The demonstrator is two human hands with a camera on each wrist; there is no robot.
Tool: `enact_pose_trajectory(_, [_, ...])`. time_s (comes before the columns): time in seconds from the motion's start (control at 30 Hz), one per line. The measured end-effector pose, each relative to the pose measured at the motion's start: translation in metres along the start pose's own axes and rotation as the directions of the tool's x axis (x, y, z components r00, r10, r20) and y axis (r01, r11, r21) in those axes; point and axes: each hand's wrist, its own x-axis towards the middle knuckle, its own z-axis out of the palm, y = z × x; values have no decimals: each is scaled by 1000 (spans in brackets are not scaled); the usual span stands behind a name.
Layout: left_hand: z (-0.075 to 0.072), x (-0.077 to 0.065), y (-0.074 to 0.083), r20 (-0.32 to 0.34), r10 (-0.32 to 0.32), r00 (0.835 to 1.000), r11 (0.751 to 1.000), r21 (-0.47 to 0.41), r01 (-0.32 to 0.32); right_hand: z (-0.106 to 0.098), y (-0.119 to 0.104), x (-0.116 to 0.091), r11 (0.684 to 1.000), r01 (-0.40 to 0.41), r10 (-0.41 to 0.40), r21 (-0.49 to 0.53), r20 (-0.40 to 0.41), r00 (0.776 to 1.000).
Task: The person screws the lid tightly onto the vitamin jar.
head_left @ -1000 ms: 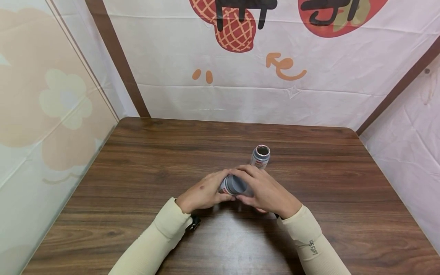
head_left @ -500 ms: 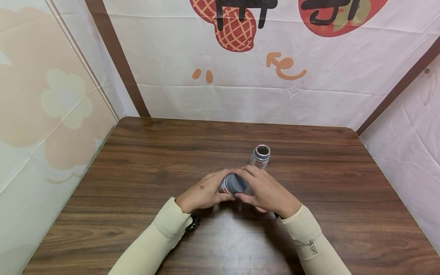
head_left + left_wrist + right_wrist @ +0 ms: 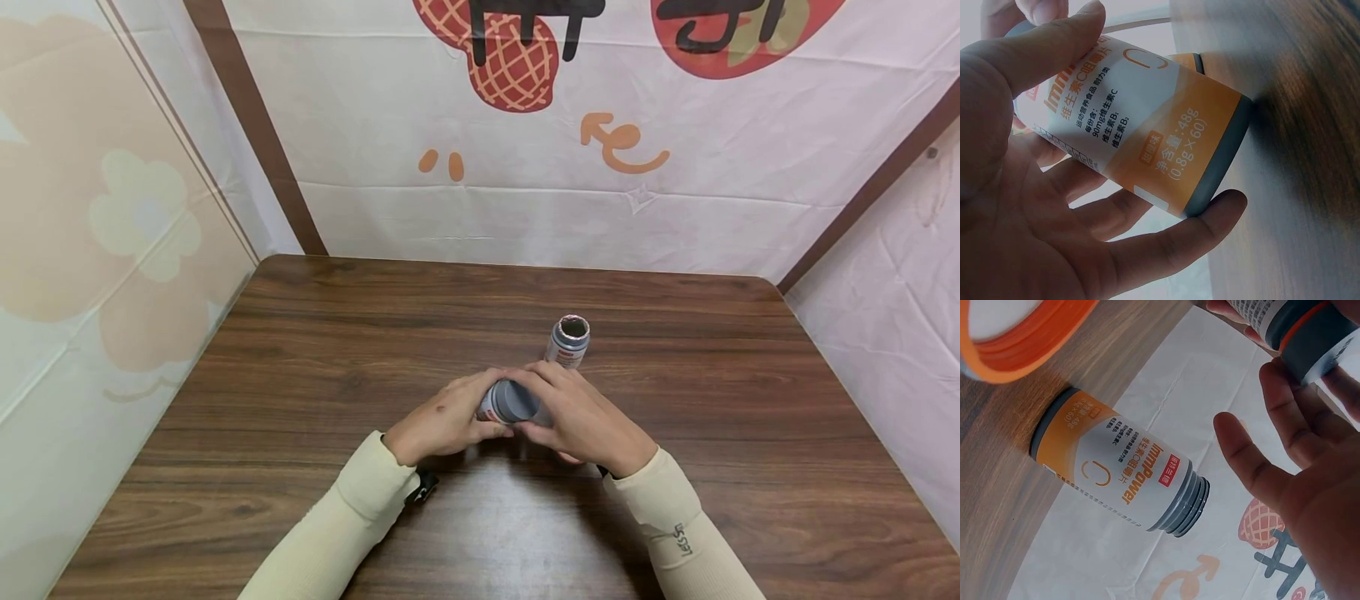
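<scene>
My left hand grips a white-and-orange vitamin C tablet bottle, thumb on one side and fingers round the other. The bottle leans, its dark base low over the table in the left wrist view. My right hand holds the bottle's dark grey cap between thumb and fingers. A thin orange band shows where the cap meets the bottle in the right wrist view. Just behind my hands a second, matching bottle stands upright without a cap, its threaded neck bare.
A loose cap with an orange inside lies close to the camera in the right wrist view, and a sliver of it shows under my right hand from above. Around everything spreads the brown wood-grain table. Behind it hangs a printed white cloth.
</scene>
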Motion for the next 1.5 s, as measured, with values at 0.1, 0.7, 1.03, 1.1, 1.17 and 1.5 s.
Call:
enact_pose_trajectory(0.1, [0, 0, 0, -3, 4, 1000, 1000, 8, -4, 0, 0, 0, 1000, -19, 19, 2, 1, 1000])
enact_pose_trajectory(0.7, [-1, 0, 1, -3, 1, 1000, 1000, -3, -1, -1, 1, -1, 1000, 0, -1, -31, -5, 1000])
enact_pose_trajectory(1.03, [-1, 0, 2, 15, -20, 1000, 1000, -9, 20, 0, 2, 0, 999, 40, -41, -22, -15, 999])
enact_pose_trajectory(1.1, [-2, 0, 2, 16, -22, 1000, 1000, -11, 22, 0, 1, 1, 998, 60, -60, -20, -18, 998])
enact_pose_trajectory(1.17, [-2, 0, 2, 14, -22, 1000, 1000, -7, 22, 0, 1, 1, 998, 68, -69, -18, -23, 997])
enact_pose_trajectory(1.5, [-1, 0, 1, 10, -10, 1000, 1000, -11, 10, 2, 1, 1, 1000, 21, -21, 4, -15, 1000])
